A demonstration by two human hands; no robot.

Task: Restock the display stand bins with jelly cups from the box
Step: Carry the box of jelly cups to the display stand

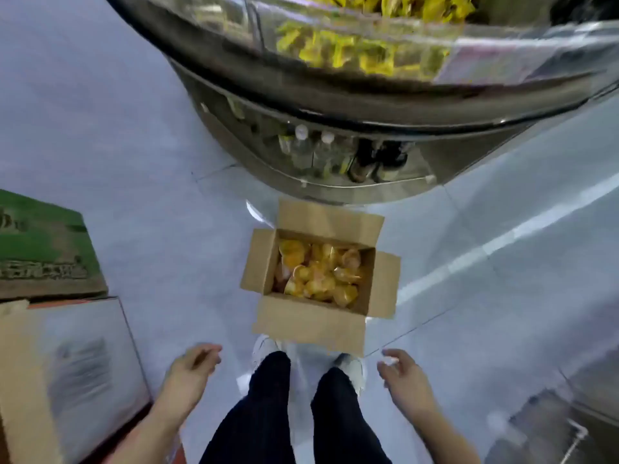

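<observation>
Plainly, the restocking is sitting at an early point, judging from how things are lying. An open brown cardboard box [320, 279] is resting on the pale tiled floor [134, 128] just in front of the person's white shoes [264, 349], its four flaps folded outward, and it is holding a heap of orange and yellow plastic jelly cups [318, 272] that is covering the whole bottom of the box. Above and beyond it, the round tiered display stand with clear plastic bins [368, 78] is curving across the top of the view; its upper bins are showing yellow packets [341, 51], though blur is making it hard to say whether these are jelly cups or some other sweet. Lower down, a shelf of the stand is carrying clear bottles with white caps [311, 149]. The left hand [192, 370] is hanging empty beside the left leg, fingers loosely curled and holding nothing; the right hand [402, 373] is hanging likewise on the other side, fingers relaxed and slightly spread, also empty. Neither hand is touching the box. At the left edge, stacked cartons, one green-topped [43, 249], are standing well apart from the work. Most of the load seems to be waiting: the cups are all in the box, so scooping and carrying to the bins is what is remaining.
</observation>
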